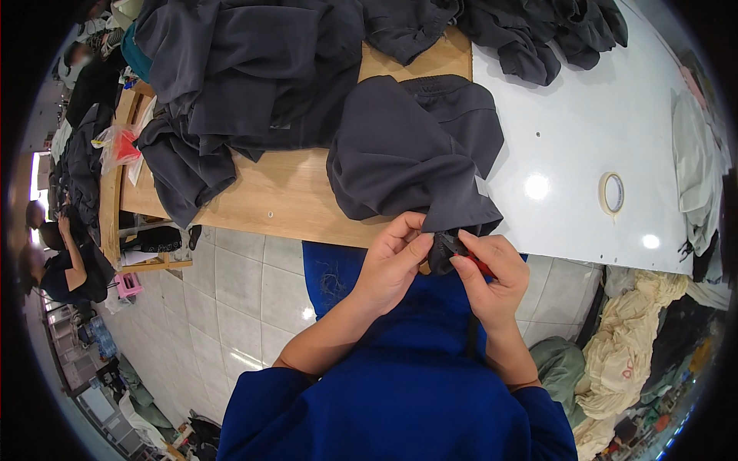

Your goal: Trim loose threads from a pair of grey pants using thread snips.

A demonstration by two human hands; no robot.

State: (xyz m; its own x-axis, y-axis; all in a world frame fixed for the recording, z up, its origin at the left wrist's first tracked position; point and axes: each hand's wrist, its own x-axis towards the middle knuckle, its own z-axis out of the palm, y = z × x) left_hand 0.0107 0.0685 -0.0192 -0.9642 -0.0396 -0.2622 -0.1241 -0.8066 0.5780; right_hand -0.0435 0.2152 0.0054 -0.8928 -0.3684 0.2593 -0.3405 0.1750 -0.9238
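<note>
A dark grey garment (400,146) with a gathered elastic edge lies bunched on the table's front edge, one end hanging toward me. My left hand (396,265) is closed, thumb and fingers pinching that hanging end. Close beside it, my right hand (492,280) pinches the same end between thumb and forefinger. A small red thing (483,265) shows within the right hand's fingers; most of it is hidden, so its kind cannot be made out. Near the fold sits a small white label (481,186).
More dark grey garments (254,69) are heaped across the wooden tabletop (292,184), and others (538,38) on the white tabletop (561,169). A tape roll (612,193) rests at right. Cream cloth (626,353) is piled below. Other people (65,261) are at far left.
</note>
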